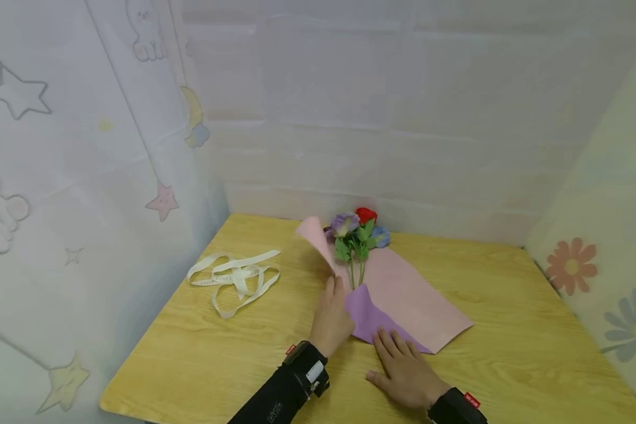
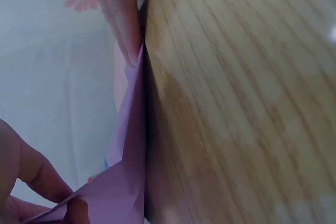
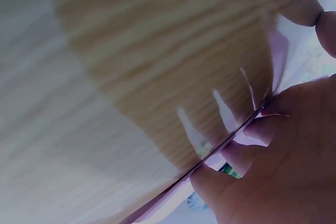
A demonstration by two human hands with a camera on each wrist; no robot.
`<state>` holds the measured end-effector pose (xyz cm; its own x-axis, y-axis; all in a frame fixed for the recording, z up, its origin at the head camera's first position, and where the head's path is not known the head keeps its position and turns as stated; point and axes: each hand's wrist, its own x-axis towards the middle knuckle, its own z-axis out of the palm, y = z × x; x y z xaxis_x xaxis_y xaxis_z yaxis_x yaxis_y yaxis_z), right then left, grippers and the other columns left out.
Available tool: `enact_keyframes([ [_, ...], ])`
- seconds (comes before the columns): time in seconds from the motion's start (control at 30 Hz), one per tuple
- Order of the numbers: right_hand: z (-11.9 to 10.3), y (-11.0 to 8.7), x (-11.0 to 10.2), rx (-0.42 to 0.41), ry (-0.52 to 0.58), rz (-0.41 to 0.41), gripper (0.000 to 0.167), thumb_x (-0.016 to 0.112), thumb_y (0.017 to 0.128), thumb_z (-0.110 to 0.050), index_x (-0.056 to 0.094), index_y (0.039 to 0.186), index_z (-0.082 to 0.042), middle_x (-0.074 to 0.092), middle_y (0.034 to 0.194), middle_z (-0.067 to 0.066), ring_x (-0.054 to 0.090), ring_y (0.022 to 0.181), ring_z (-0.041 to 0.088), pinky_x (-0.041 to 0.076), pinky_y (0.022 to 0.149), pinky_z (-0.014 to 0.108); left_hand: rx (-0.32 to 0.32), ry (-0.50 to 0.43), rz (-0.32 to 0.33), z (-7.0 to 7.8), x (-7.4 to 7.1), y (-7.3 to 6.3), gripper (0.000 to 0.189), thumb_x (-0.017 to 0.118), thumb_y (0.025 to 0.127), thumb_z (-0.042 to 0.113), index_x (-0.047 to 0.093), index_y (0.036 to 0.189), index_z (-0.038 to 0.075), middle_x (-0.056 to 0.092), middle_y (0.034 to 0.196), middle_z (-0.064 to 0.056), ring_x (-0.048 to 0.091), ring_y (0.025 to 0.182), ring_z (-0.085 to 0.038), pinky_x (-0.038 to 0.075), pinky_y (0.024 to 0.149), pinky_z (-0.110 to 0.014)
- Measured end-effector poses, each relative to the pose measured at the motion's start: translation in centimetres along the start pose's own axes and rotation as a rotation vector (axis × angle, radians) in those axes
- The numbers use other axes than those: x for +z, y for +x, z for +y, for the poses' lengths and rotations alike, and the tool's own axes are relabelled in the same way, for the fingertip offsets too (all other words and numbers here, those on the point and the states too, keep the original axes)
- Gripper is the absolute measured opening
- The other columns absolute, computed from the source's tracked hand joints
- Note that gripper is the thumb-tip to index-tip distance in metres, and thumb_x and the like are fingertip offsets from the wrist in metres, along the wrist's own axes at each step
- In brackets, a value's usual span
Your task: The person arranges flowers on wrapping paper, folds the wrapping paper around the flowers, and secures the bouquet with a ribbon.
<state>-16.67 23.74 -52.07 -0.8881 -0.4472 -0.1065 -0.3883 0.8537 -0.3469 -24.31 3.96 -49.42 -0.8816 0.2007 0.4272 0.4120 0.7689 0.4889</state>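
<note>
A sheet of wrapping paper (image 1: 413,288), pink on the upper face and purple on the folded-up lower part (image 1: 368,315), lies on the table. On it rest artificial flowers, a red rose (image 1: 366,215), a purple bloom (image 1: 344,224) and a blue bloom (image 1: 380,237), their green stems running down behind the purple fold. My left hand (image 1: 331,318) pinches the paper's left edge between thumb and fingers, as the left wrist view shows. With fingers spread and straight, my right hand (image 1: 405,371) presses on the purple fold's lower edge. The stem ends are hidden.
A loosely looped white ribbon (image 1: 238,277) with printed lettering lies on the table's left side. The wooden table (image 1: 509,306) backs onto a pale curtain (image 1: 403,118), with patterned curtains at both sides.
</note>
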Motion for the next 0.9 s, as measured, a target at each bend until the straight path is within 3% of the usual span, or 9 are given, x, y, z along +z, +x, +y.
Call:
enact_keyframes([
  [0.07,-0.1,0.1,0.1,-0.013,0.017,0.001,0.083,0.046,0.103,-0.059,0.032,0.157,0.002,0.026,0.163,0.023,0.019,0.149,0.05,0.016,0.113,0.071,0.093,0.156,-0.039,0.7,0.6,0.0,0.067,0.065,0.081,0.001,0.047,0.145,-0.008,0.052,0.141,-0.021,0.056,0.118,-0.034,0.05,0.098,-0.043],
  [0.17,0.0,0.2,0.4,-0.024,0.015,0.006,0.082,0.047,0.103,-0.058,0.033,0.157,0.002,0.027,0.163,0.024,0.02,0.148,0.051,0.017,0.112,0.071,0.177,0.285,-0.155,1.6,1.3,-0.2,0.066,0.068,0.091,0.018,0.046,0.15,0.001,0.052,0.146,-0.015,0.053,0.126,-0.031,0.048,0.101,-0.046],
  [0.33,0.0,0.1,0.5,-0.008,0.007,-0.001,0.085,0.043,0.102,-0.063,0.033,0.157,0.001,0.026,0.164,0.021,0.02,0.15,0.047,0.017,0.114,0.068,0.2,0.261,-0.374,2.2,1.9,-0.7,0.073,0.063,0.098,0.024,0.028,0.161,0.01,0.048,0.153,-0.012,0.05,0.135,-0.032,0.047,0.103,-0.051],
  [0.47,0.1,-0.1,0.4,-0.013,0.018,-0.007,0.086,0.042,0.102,-0.063,0.031,0.157,0.002,0.024,0.164,0.022,0.018,0.15,0.048,0.017,0.114,0.069,0.243,0.279,-0.481,1.6,2.0,-1.0,0.071,0.058,0.1,0.023,0.026,0.161,0.006,0.041,0.158,-0.015,0.044,0.141,-0.03,0.043,0.109,-0.043],
  [0.57,-0.1,-0.1,0.0,-0.02,0.02,-0.019,0.085,0.044,0.103,-0.06,0.031,0.156,0.004,0.025,0.164,0.024,0.019,0.149,0.05,0.017,0.113,0.07,0.282,0.382,-0.536,0.7,1.9,-1.3,0.066,0.057,0.102,0.032,0.034,0.158,0.004,0.036,0.161,-0.014,0.036,0.147,-0.027,0.036,0.115,-0.037],
  [0.67,-0.4,0.0,-0.8,-0.01,0.019,-0.022,0.081,0.046,0.103,-0.057,0.035,0.154,0.006,0.028,0.162,0.025,0.022,0.148,0.05,0.019,0.113,0.07,0.311,0.513,-0.589,-0.3,2.1,-1.8,0.065,0.048,0.106,0.044,0.033,0.16,0.012,0.029,0.165,-0.009,0.027,0.151,-0.025,0.029,0.119,-0.035],
  [0.77,-0.9,0.6,-1.5,0.017,0.016,0.021,0.076,0.047,0.105,-0.053,0.04,0.151,0.008,0.032,0.159,0.027,0.026,0.147,0.05,0.023,0.113,0.069,0.31,0.569,-0.607,-1.2,2.8,-2.3,0.065,0.033,0.107,0.054,0.026,0.163,0.022,0.02,0.169,-0.003,0.019,0.154,-0.024,0.024,0.121,-0.036],
  [0.9,-1.9,2.0,-2.0,-0.007,-0.072,0.102,0.068,0.046,0.107,-0.043,0.039,0.152,0.007,0.03,0.16,0.026,0.024,0.149,0.047,0.024,0.114,0.066,0.324,0.581,-0.612,-1.6,3.1,-2.3,0.066,0.034,0.106,0.055,0.024,0.163,0.024,0.018,0.169,-0.002,0.017,0.154,-0.025,0.023,0.121,-0.037],
])
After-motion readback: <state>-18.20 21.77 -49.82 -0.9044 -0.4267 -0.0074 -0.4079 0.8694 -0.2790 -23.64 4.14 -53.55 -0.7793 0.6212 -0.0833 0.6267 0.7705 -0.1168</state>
